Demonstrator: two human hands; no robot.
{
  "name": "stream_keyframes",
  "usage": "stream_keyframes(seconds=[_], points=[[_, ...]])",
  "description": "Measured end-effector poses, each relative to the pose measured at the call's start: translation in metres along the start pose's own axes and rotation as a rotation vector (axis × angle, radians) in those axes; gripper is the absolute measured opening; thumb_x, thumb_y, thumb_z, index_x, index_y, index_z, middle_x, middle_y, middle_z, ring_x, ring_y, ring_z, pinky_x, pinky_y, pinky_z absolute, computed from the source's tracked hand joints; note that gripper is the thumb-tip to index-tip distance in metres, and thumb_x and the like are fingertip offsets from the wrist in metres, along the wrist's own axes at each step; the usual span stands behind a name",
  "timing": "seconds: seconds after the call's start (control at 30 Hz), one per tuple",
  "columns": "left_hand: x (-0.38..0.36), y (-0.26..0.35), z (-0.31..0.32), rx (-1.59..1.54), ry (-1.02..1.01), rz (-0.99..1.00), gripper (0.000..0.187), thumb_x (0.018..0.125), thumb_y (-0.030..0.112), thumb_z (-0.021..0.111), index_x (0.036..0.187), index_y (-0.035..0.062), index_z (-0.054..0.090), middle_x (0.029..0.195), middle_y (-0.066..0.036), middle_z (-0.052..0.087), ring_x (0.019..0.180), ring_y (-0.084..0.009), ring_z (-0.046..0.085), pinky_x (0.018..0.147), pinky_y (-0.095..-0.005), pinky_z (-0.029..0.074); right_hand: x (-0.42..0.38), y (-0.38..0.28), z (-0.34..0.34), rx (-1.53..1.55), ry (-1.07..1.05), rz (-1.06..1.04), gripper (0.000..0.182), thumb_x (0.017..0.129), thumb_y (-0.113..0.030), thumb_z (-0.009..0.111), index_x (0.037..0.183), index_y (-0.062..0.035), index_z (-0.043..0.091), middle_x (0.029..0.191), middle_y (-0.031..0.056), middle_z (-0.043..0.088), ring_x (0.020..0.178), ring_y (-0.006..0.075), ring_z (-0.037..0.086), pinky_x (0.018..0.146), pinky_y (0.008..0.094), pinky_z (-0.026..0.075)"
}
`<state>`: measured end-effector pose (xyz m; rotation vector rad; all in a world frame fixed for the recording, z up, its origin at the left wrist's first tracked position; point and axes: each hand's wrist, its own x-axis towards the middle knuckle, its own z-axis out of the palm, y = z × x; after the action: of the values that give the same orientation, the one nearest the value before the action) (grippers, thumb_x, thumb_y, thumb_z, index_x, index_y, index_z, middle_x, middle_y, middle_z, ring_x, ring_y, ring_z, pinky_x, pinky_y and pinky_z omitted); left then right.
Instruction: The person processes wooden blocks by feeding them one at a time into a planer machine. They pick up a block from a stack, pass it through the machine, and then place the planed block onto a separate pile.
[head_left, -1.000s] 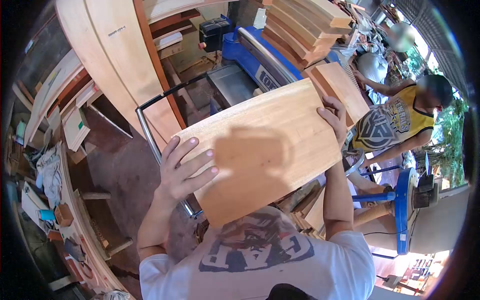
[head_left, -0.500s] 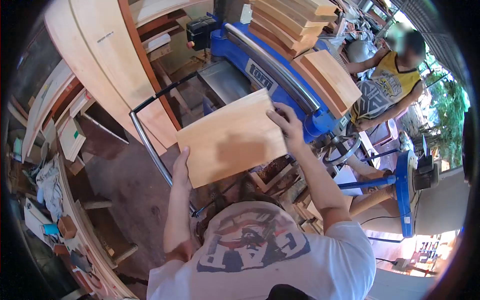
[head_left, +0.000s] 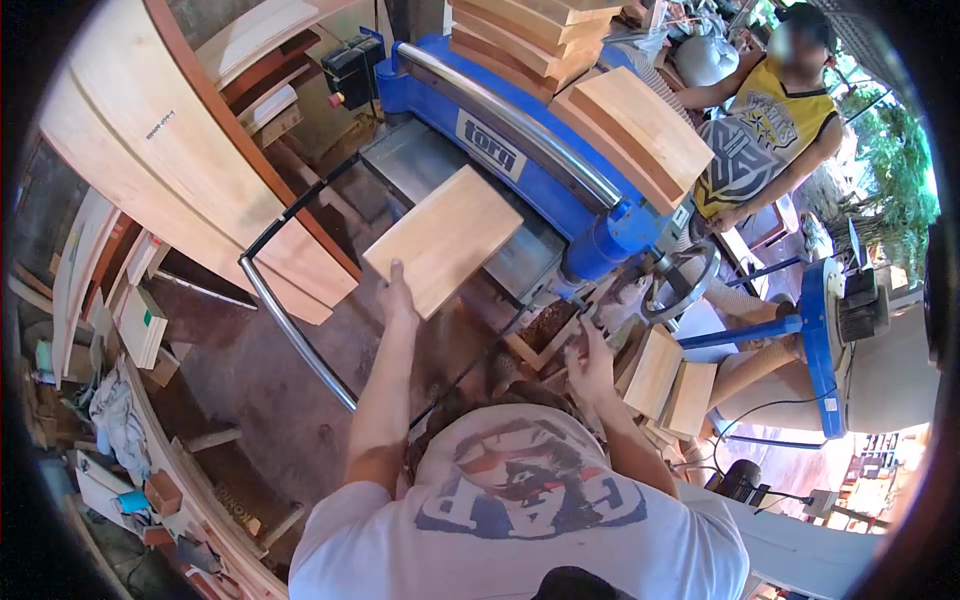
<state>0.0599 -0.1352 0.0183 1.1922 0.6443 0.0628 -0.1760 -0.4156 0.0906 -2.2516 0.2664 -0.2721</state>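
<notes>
A flat rectangular wooden board (head_left: 450,240) lies tilted in the middle, its far part overlapping the grey metal bed of a blue thickness planer (head_left: 430,95). At the board's near left edge my left hand (head_left: 397,295) grips it, thumb on the upper face and fingers hidden underneath. Apart from the board, my right hand (head_left: 590,360) is lower right, fingers loosely bent and nothing visible in them. Close by it is a wooden frame (head_left: 540,350) with shavings inside. The planer's handwheel (head_left: 683,285) stands further right.
Thick boards (head_left: 525,40) are stacked on the planer, with more boards (head_left: 640,125) beside them. A metal roller stand (head_left: 295,320) reaches out at left. Long panels (head_left: 170,150) lean behind it. A person in a yellow jersey (head_left: 765,130) stands at the far right. Cut blocks (head_left: 655,370) lie right.
My right hand has let go of the board and dropped down to the right. The board, now in my left hand alone, has moved over the planer bed and turned.
</notes>
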Motion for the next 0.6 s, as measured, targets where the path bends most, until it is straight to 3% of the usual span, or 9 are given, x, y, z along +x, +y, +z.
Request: stream_keyframes(seconds=[0.13,0.23,0.33,0.43,0.47,0.53,0.57,0.6], points=[[-0.016,0.024,0.042,0.352,-0.033,0.115,0.062,0.091,0.027,0.071,0.130,-0.0136,0.047,0.128,-0.025,0.059,0.119,-0.0316,0.059,0.099,-0.0382,0.045,-0.024,0.007,0.006,0.018,-0.074,0.036,0.054,0.086,-0.005,0.064,0.138,-0.0055,0.049,0.107,0.0175,0.061,0.078,0.0291,0.062,0.068,0.0374,0.053],[0.014,-0.009,0.071,0.315,0.032,0.105,0.065,0.090,0.031,0.070,0.132,-0.0135,0.046,0.130,-0.028,0.058,0.122,-0.0370,0.056,0.104,-0.0416,0.042,-0.018,-0.011,-0.003,-0.031,-0.087,0.069,0.050,0.086,-0.005,0.066,0.134,-0.0051,0.052,0.106,0.0178,0.062,0.083,0.0294,0.064,0.070,0.0376,0.054],[0.028,-0.031,0.096,0.469,0.081,0.093,0.070,0.091,0.035,0.067,0.135,-0.0142,0.043,0.131,-0.032,0.056,0.124,-0.0431,0.053,0.107,-0.0456,0.039,-0.002,-0.033,-0.020,0.047,-0.067,0.138,0.047,0.085,-0.004,0.067,0.131,-0.0036,0.055,0.108,0.0177,0.063,0.086,0.0291,0.065,0.073,0.0386,0.055],[0.018,-0.034,0.123,0.477,0.211,0.241,0.071,0.094,0.037,0.060,0.138,-0.0151,0.038,0.136,-0.034,0.051,0.128,-0.0462,0.048,0.110,-0.0479,0.035,0.018,-0.055,-0.044,0.040,0.056,0.064,0.043,0.085,-0.001,0.067,0.127,0.0003,0.057,0.111,0.0184,0.063,0.091,0.0281,0.066,0.081,0.0365,0.054],[0.018,-0.035,0.129,0.446,0.216,0.274,0.071,0.095,0.036,0.059,0.139,-0.0151,0.036,0.137,-0.035,0.049,0.129,-0.0463,0.047,0.110,-0.0481,0.034,0.026,-0.052,-0.052,0.031,0.152,-0.077,0.039,0.088,-0.002,0.065,0.125,0.0037,0.057,0.113,0.0176,0.065,0.095,0.0256,0.066,0.085,0.0330,0.051],[0.020,-0.039,0.132,0.390,0.222,0.333,0.071,0.097,0.035,0.055,0.142,-0.0151,0.032,0.141,-0.035,0.045,0.131,-0.0465,0.044,0.111,-0.0485,0.033,0.048,-0.093,-0.091,-0.008,0.258,-0.037,0.037,0.091,-0.002,0.063,0.127,0.0040,0.057,0.112,0.0164,0.065,0.099,0.0230,0.065,0.087,0.0328,0.050],[0.021,-0.042,0.133,0.363,0.186,0.314,0.071,0.097,0.035,0.053,0.143,-0.0148,0.031,0.142,-0.035,0.043,0.132,-0.0465,0.043,0.111,-0.0486,0.032,0.062,-0.086,-0.106,0.093,0.353,-0.122,0.036,0.094,-0.003,0.061,0.129,0.0033,0.056,0.113,0.0138,0.066,0.098,0.0175,0.063,0.085,0.0323,0.050],[0.021,-0.043,0.134,0.335,0.150,0.294,0.071,0.098,0.036,0.052,0.144,-0.0146,0.030,0.143,-0.035,0.042,0.133,-0.0465,0.042,0.111,-0.0487,0.032,0.074,-0.082,-0.121,0.139,0.469,0.004,0.037,0.094,-0.004,0.061,0.130,0.0039,0.055,0.114,0.0125,0.065,0.099,0.0164,0.062,0.087,0.0309,0.050]])
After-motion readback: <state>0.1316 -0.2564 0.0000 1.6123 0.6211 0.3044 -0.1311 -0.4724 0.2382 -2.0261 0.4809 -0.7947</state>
